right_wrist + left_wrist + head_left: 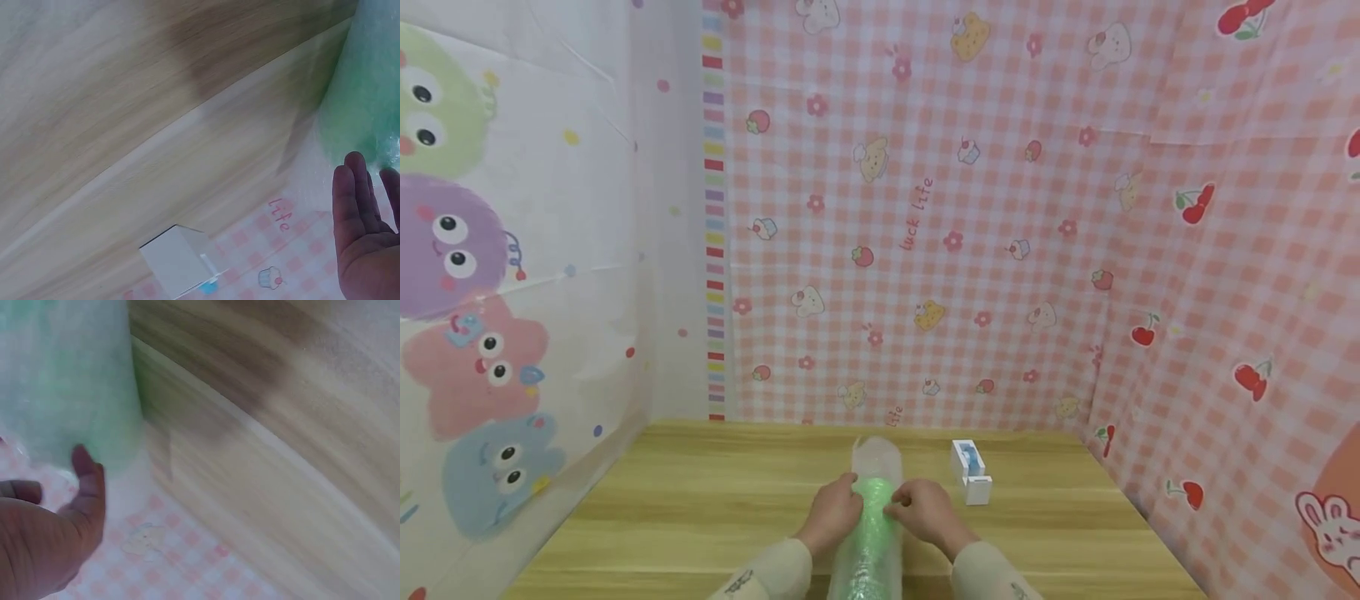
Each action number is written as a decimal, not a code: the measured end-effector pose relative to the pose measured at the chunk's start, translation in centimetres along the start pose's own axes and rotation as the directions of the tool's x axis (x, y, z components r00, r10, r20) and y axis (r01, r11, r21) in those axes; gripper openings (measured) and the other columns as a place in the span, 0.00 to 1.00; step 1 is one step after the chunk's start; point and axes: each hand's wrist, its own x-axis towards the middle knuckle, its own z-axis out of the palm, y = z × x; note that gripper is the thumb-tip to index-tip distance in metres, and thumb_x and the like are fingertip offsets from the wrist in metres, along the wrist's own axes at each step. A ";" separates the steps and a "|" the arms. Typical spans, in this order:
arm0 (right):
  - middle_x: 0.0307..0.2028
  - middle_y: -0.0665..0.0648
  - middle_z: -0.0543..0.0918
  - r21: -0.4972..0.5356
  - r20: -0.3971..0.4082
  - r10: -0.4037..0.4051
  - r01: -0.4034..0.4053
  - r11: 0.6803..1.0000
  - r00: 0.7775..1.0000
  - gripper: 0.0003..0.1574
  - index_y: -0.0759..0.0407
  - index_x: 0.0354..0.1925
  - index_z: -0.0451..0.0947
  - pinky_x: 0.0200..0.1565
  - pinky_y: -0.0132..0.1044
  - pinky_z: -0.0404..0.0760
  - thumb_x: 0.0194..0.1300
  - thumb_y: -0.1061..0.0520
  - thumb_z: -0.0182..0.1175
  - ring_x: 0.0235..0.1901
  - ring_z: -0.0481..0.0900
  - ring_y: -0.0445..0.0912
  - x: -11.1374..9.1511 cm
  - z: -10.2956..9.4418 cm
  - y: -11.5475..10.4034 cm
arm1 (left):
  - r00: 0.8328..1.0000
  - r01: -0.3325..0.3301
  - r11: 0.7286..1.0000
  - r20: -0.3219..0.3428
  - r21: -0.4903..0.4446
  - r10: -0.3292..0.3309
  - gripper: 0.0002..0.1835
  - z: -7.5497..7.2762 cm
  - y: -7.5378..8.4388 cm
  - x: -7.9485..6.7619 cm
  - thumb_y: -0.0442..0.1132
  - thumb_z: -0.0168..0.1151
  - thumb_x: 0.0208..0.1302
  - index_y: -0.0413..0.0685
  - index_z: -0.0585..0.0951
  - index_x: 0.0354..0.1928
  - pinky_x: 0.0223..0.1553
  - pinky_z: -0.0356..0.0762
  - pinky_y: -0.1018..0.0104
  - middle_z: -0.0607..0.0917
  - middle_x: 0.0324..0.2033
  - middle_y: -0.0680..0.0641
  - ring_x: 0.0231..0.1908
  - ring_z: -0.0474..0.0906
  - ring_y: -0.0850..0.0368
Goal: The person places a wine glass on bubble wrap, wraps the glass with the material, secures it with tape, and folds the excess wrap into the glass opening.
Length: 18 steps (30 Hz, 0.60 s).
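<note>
**Both hands on a bubble-wrapped roll, long axis pointing straight away**

The left hand (835,510) and the right hand (927,508) sit on either side of a long green cylinder wrapped in clear bubble wrap (871,521), fingers curled in onto its top from both flanks. From the head view it looks like both are pinching or pressing the wrap near the middle of the roll, with the fingertips almost meeting over it. In the wrist views the fingers look straighter against the wrap, so I can't swear how tight the grip is.

The key bit: the roll lies dead centre between the hands, with its long axis running from the person out toward the back wall. Neither hand is really nearer; it's about symmetric.

Looks-wise, the core is bright green and the wrap is cloudy. The far end is just empty, see-through wrap sticking out past the green part.

It lies on a light wood-grain table (700,500). Near the right hand, but apart from it, is a small white box with a blue part on top (971,472). Pink checked cloth with cherries and cupcakes (1000,208) hangs behind.
</note>
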 end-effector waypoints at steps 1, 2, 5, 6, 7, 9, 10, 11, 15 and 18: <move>0.34 0.57 0.86 0.006 0.005 0.010 -0.010 1.000 1.000 0.14 0.65 0.36 0.86 0.38 0.46 0.83 0.61 0.53 0.68 0.35 0.83 0.52 0.0 -0.1 0.1 | 1.000 0.013 0.999 0.007 -0.032 -0.013 0.20 -0.1 0.0 0.0 0.27 0.51 0.62 0.23 0.72 0.56 0.47 0.79 0.43 0.81 0.45 0.29 0.43 0.80 0.36; 0.34 0.57 0.86 0.011 0.012 0.020 -0.020 1.000 1.000 0.13 0.65 0.36 0.86 0.38 0.46 0.83 0.61 0.54 0.69 0.35 0.83 0.52 -0.1 -0.1 0.3 | 1.000 0.026 0.998 0.017 -0.062 -0.025 0.21 -0.2 -0.1 0.0 0.23 0.50 0.59 0.24 0.72 0.56 0.45 0.81 0.46 0.81 0.43 0.31 0.42 0.80 0.38; 0.34 0.57 0.86 0.026 0.027 0.034 -0.035 0.999 0.999 0.13 0.64 0.36 0.86 0.38 0.47 0.82 0.61 0.54 0.69 0.35 0.82 0.52 -0.2 -0.3 0.5 | 0.999 0.023 0.993 0.030 -0.119 -0.020 0.24 -0.4 -0.5 0.0 0.18 0.51 0.52 0.26 0.73 0.54 0.38 0.83 0.52 0.82 0.38 0.36 0.38 0.80 0.44; 0.35 0.57 0.86 0.030 0.032 0.043 -0.044 0.999 0.999 0.13 0.64 0.36 0.85 0.38 0.47 0.82 0.61 0.54 0.69 0.36 0.82 0.52 -0.2 -0.3 0.5 | 1.000 0.018 0.992 0.027 -0.125 -0.014 0.25 -0.4 -0.6 0.0 0.17 0.51 0.49 0.26 0.73 0.54 0.38 0.83 0.53 0.82 0.38 0.37 0.38 0.80 0.44; 0.35 0.57 0.86 0.035 0.035 0.048 -0.049 0.998 0.998 0.13 0.64 0.36 0.85 0.38 0.48 0.82 0.61 0.54 0.69 0.36 0.82 0.52 -0.3 -0.3 0.6 | 1.000 0.005 0.991 0.024 -0.130 -0.002 0.26 -0.4 -0.8 0.0 0.17 0.51 0.47 0.26 0.73 0.53 0.37 0.83 0.54 0.82 0.37 0.37 0.37 0.80 0.44; 0.36 0.57 0.86 0.043 0.035 0.057 -0.058 0.997 0.998 0.12 0.64 0.36 0.85 0.39 0.49 0.82 0.61 0.54 0.69 0.37 0.82 0.52 -0.3 -0.4 0.6 | 1.000 -0.010 0.989 0.015 -0.146 0.012 0.26 -0.4 -1.1 0.1 0.17 0.52 0.46 0.26 0.73 0.53 0.36 0.83 0.54 0.82 0.37 0.37 0.36 0.80 0.45; 0.36 0.57 0.86 0.046 0.032 0.059 -0.061 0.997 0.998 0.12 0.64 0.36 0.85 0.39 0.49 0.82 0.60 0.55 0.69 0.37 0.82 0.52 -0.2 -0.4 0.6 | 1.000 -0.014 0.988 0.012 -0.152 0.016 0.26 -0.3 -1.3 0.2 0.17 0.53 0.46 0.26 0.74 0.52 0.36 0.82 0.54 0.82 0.37 0.37 0.36 0.80 0.45; 0.35 0.57 0.85 0.051 0.031 0.064 -0.066 0.997 0.997 0.12 0.64 0.35 0.85 0.39 0.49 0.82 0.60 0.55 0.69 0.37 0.82 0.52 -0.2 -0.4 0.6 | 1.000 -0.017 0.986 0.008 -0.164 0.019 0.26 -0.3 -1.4 0.2 0.18 0.53 0.46 0.26 0.74 0.52 0.36 0.82 0.54 0.82 0.37 0.37 0.36 0.80 0.45; 0.35 0.57 0.85 0.089 0.035 0.089 -0.091 0.992 0.995 0.11 0.63 0.35 0.83 0.39 0.49 0.82 0.59 0.56 0.70 0.36 0.80 0.51 -0.2 -0.3 0.8 | 1.000 -0.012 0.982 0.006 -0.190 0.013 0.25 0.0 -1.9 0.4 0.18 0.56 0.47 0.24 0.75 0.52 0.38 0.83 0.56 0.82 0.38 0.39 0.37 0.80 0.48; 0.36 0.56 0.84 0.121 0.037 0.099 -0.103 0.987 0.994 0.11 0.63 0.36 0.83 0.39 0.49 0.82 0.59 0.56 0.70 0.37 0.80 0.51 -0.2 -0.2 1.1 | 1.000 -0.022 0.984 0.007 -0.176 0.024 0.21 0.2 -2.2 0.4 0.20 0.58 0.49 0.25 0.79 0.49 0.38 0.82 0.58 0.83 0.38 0.39 0.37 0.80 0.48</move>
